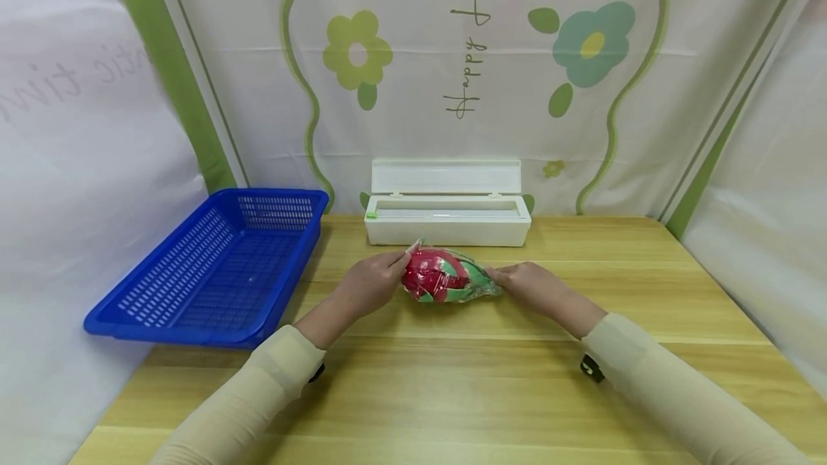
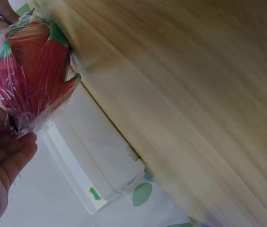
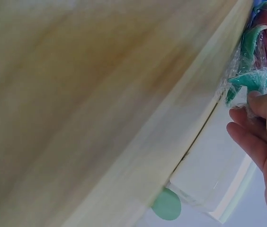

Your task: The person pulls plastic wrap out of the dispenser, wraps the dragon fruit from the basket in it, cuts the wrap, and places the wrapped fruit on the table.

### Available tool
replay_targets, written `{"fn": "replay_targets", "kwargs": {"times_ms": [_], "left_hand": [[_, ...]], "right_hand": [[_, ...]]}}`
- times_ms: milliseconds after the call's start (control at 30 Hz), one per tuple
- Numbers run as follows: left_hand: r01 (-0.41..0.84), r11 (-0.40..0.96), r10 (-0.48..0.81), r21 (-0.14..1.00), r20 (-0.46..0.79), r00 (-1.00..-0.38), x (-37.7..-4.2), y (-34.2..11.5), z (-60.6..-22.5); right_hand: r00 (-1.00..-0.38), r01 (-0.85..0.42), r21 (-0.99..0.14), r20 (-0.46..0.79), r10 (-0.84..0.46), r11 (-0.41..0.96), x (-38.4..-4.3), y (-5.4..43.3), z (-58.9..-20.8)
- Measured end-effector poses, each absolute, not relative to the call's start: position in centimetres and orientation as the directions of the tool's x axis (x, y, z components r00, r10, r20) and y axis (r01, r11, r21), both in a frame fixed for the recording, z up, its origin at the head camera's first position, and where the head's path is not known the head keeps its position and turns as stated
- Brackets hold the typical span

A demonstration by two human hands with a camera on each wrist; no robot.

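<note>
A red dragon fruit with green scales (image 1: 439, 277), wrapped in clear plastic film, is held between two hands over the middle of the table. My left hand (image 1: 371, 282) pinches the gathered film at the red end. At the green-tipped end, my right hand (image 1: 526, 285) pinches the film between thumb and fingers. The left wrist view shows the film (image 2: 27, 120) bunched and twisted at the left fingertips. Creased film also covers the green tips (image 3: 261, 80) by the right thumb in the right wrist view.
Just behind the fruit stands a white cling film box (image 1: 449, 232) with its lid raised and a green slider at its left end. A blue perforated basket (image 1: 271, 307) sits at the left of the wooden table (image 1: 452, 393). Printed curtains (image 1: 420, 128) enclose the back and sides.
</note>
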State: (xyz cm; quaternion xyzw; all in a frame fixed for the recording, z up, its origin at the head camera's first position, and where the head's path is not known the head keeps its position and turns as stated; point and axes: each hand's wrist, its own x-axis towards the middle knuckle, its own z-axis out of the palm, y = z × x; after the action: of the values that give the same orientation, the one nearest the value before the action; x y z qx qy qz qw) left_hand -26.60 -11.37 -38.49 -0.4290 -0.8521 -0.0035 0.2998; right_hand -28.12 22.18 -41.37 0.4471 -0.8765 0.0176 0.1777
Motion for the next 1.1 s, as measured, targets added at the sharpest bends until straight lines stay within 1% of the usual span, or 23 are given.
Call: {"fn": "replay_targets", "kwargs": {"times_ms": [100, 300, 433, 600, 833, 1100], "left_hand": [[0.731, 0.639, 0.723, -0.242, 0.513, -0.463, -26.6, -11.3, -38.3], [0.733, 0.645, 0.709, -0.219, 0.530, -0.465, -26.7, -11.3, -38.1], [0.726, 0.662, 0.696, -0.186, 0.512, -0.504, -26.5, -11.4, -37.8], [0.719, 0.678, 0.686, -0.153, 0.482, -0.544, -26.6, -11.5, -37.4], [0.719, 0.685, 0.665, -0.118, 0.506, -0.550, -26.4, -11.8, -36.4], [0.697, 0.714, 0.619, -0.065, 0.525, -0.584, -26.5, -12.1, -34.5]], "right_hand": [[-0.550, -0.787, 0.107, 0.323, -0.770, 0.607, -28.2, 22.1, -41.3], [-0.587, -0.789, -0.007, 0.301, -0.751, 0.614, -28.2, 22.1, -40.8], [-0.599, -0.790, -0.051, 0.276, -0.752, 0.611, -28.1, 22.3, -40.4], [-0.596, -0.794, -0.057, 0.272, -0.755, 0.606, -28.2, 22.6, -39.9], [-0.554, -0.816, -0.038, 0.340, -0.760, 0.577, -28.4, 22.9, -39.0], [-0.560, -0.803, -0.031, 0.380, -0.736, 0.595, -28.6, 23.1, -37.3]]}}
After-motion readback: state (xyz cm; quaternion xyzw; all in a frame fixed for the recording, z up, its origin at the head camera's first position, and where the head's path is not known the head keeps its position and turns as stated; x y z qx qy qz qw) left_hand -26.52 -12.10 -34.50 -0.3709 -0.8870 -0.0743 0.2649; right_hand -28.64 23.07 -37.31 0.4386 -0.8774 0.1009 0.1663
